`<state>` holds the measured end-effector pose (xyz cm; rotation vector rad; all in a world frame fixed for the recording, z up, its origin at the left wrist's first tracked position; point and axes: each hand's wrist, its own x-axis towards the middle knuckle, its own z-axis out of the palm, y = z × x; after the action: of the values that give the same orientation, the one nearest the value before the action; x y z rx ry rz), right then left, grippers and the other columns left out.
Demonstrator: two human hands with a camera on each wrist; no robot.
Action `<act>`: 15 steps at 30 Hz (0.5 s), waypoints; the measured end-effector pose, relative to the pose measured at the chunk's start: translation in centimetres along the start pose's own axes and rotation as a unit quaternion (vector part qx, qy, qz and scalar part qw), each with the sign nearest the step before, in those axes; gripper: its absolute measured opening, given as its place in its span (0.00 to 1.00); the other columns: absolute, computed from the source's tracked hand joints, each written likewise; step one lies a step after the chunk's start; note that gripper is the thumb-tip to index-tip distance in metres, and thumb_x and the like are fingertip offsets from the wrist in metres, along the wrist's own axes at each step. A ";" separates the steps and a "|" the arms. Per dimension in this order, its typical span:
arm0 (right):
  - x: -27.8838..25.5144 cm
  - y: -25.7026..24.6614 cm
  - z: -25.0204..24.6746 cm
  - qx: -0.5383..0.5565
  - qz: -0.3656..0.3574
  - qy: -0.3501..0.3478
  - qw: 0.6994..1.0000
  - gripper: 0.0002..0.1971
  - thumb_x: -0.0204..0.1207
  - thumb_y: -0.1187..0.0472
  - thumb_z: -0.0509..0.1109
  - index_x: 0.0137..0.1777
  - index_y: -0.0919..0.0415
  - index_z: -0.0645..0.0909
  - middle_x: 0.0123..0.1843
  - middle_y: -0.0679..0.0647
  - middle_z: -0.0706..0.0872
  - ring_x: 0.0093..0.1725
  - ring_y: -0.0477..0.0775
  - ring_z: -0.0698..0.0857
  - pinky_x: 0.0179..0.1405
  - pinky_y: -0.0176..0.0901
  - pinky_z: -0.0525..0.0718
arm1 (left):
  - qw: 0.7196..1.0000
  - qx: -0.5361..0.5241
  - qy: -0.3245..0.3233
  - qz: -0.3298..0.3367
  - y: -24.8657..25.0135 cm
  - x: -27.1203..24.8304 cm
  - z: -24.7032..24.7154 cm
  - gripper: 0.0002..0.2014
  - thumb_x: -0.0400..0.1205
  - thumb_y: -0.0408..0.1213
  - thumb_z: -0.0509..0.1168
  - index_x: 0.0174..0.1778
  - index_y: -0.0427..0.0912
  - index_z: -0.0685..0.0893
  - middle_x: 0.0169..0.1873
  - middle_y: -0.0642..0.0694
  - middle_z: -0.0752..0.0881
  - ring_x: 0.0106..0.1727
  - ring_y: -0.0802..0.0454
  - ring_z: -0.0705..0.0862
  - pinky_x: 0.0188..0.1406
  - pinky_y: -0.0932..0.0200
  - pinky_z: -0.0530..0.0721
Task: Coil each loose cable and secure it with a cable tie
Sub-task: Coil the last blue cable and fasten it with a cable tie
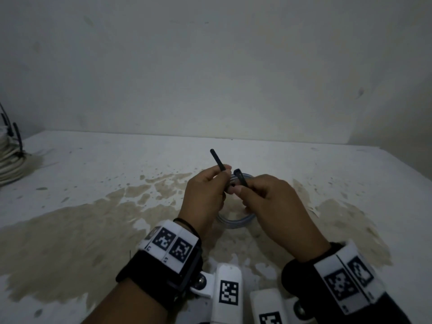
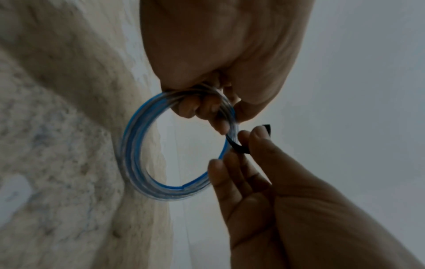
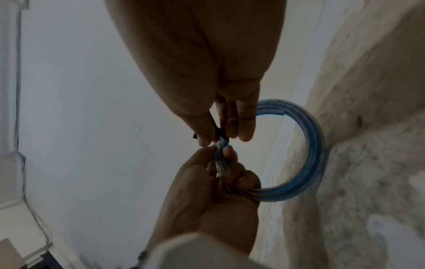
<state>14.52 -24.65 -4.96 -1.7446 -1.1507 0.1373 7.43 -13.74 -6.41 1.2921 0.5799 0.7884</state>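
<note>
In the middle of the frame, above the stained counter [image 1: 70, 230], the left hand [image 1: 205, 197] has its fingers curled around the coiled cable [image 2: 135, 151] and the tail of the black cable tie [image 1: 218, 161]. Just beside it the right hand [image 1: 271, 202] pinches the tie's head end. To do it well, I think the tail should go straight into the head, then be pulled snug while the loops stay together; farther, at the left edge, lie other coils [image 1: 9, 164].
</note>
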 end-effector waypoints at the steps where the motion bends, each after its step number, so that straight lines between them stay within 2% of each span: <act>1: 0.0 0.0 -0.1 0.016 0.003 0.016 1.000 0.08 0.78 0.57 0.69 0.44 0.56 0.89 0.35 0.54 0.87 0.32 0.48 0.85 0.37 0.41 0.84 | 0.999 0.028 0.005 0.016 0.0 0.0 0.0 0.07 0.83 0.34 0.64 0.51 0.39 0.86 0.21 0.53 0.79 0.18 0.59 0.69 0.21 0.64 0.67; 2: -0.1 0.0 -0.1 0.030 0.006 0.033 0.999 0.06 0.77 0.58 0.70 0.45 0.54 0.89 0.36 0.51 0.88 0.32 0.46 0.85 0.36 0.36 0.84 | 0.998 0.056 0.009 0.033 0.0 0.0 -0.1 0.05 0.82 0.34 0.65 0.47 0.41 0.87 0.22 0.53 0.80 0.19 0.61 0.71 0.22 0.64 0.68; 4: -0.2 -0.1 -0.1 0.049 0.005 0.053 0.997 0.04 0.75 0.59 0.73 0.46 0.53 0.89 0.36 0.49 0.90 0.31 0.45 0.86 0.36 0.37 0.86 | 0.992 0.104 0.015 0.064 -0.1 0.1 -0.1 0.05 0.80 0.35 0.67 0.41 0.45 0.87 0.24 0.54 0.82 0.19 0.63 0.73 0.25 0.62 0.69; 6: -0.3 0.0 0.0 0.063 0.002 0.059 0.996 0.05 0.75 0.61 0.73 0.47 0.51 0.88 0.37 0.49 0.90 0.32 0.45 0.87 0.36 0.38 0.86 | 0.987 0.136 0.020 0.087 -0.1 0.0 -0.2 0.05 0.79 0.35 0.67 0.41 0.48 0.88 0.28 0.54 0.86 0.24 0.63 0.78 0.30 0.60 0.74; 7: -0.3 0.0 0.1 0.070 0.002 0.063 0.996 0.08 0.76 0.61 0.72 0.50 0.48 0.86 0.38 0.48 0.90 0.32 0.44 0.87 0.35 0.36 0.86 | 0.984 0.149 0.017 0.098 0.0 0.0 -0.2 0.06 0.80 0.35 0.67 0.44 0.49 0.89 0.33 0.53 0.88 0.30 0.62 0.83 0.35 0.61 0.78; 8: -0.4 0.1 0.3 0.080 0.006 0.069 0.994 0.11 0.77 0.62 0.71 0.55 0.46 0.84 0.40 0.47 0.89 0.32 0.42 0.87 0.34 0.33 0.85 | 0.981 0.164 0.009 0.108 0.0 -0.1 -0.2 0.08 0.80 0.35 0.67 0.49 0.51 0.88 0.37 0.52 0.90 0.37 0.61 0.86 0.41 0.65 0.80; 9: -0.4 0.2 0.4 0.088 0.011 0.078 0.993 0.14 0.77 0.63 0.70 0.60 0.47 0.82 0.41 0.47 0.89 0.32 0.41 0.87 0.34 0.31 0.84 | 0.976 0.183 0.000 0.118 0.0 -0.2 -0.2 0.11 0.81 0.35 0.67 0.54 0.54 0.87 0.39 0.51 0.90 0.42 0.63 0.87 0.44 0.74 0.78; 10: -0.3 0.3 0.4 0.094 0.014 0.090 0.991 0.15 0.78 0.64 0.70 0.62 0.50 0.81 0.41 0.48 0.88 0.32 0.40 0.86 0.34 0.29 0.84 | 0.971 0.202 -0.008 0.128 0.1 -0.3 -0.3 0.13 0.81 0.36 0.66 0.58 0.57 0.84 0.39 0.52 0.90 0.44 0.68 0.86 0.43 0.82 0.74; 11: -0.3 0.3 0.4 0.096 0.013 0.103 0.990 0.14 0.78 0.65 0.69 0.62 0.54 0.83 0.41 0.49 0.88 0.31 0.40 0.86 0.33 0.28 0.83 | 0.966 0.220 -0.009 0.137 0.1 -0.4 -0.2 0.14 0.81 0.36 0.66 0.60 0.58 0.83 0.39 0.53 0.90 0.43 0.72 0.84 0.41 0.85 0.72; 13: -0.2 0.5 0.3 0.097 0.010 0.133 0.986 0.12 0.79 0.66 0.69 0.60 0.59 0.85 0.42 0.53 0.89 0.31 0.40 0.86 0.31 0.28 0.83 | 0.957 0.246 -0.004 0.154 0.3 -0.5 -0.2 0.12 0.82 0.36 0.65 0.59 0.52 0.87 0.43 0.54 0.90 0.44 0.71 0.84 0.41 0.88 0.71; 15: -0.2 0.6 0.1 0.082 0.000 0.158 0.984 0.11 0.79 0.64 0.68 0.60 0.58 0.85 0.46 0.55 0.90 0.32 0.42 0.86 0.33 0.30 0.84 | 0.949 0.266 -0.003 0.169 0.4 -0.6 0.0 0.11 0.82 0.35 0.65 0.56 0.44 0.90 0.45 0.52 0.90 0.43 0.70 0.83 0.41 0.87 0.72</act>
<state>14.73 -24.72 -5.55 -1.5545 -0.8819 -0.0424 6.95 -14.13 -6.02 1.9268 0.5966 0.9431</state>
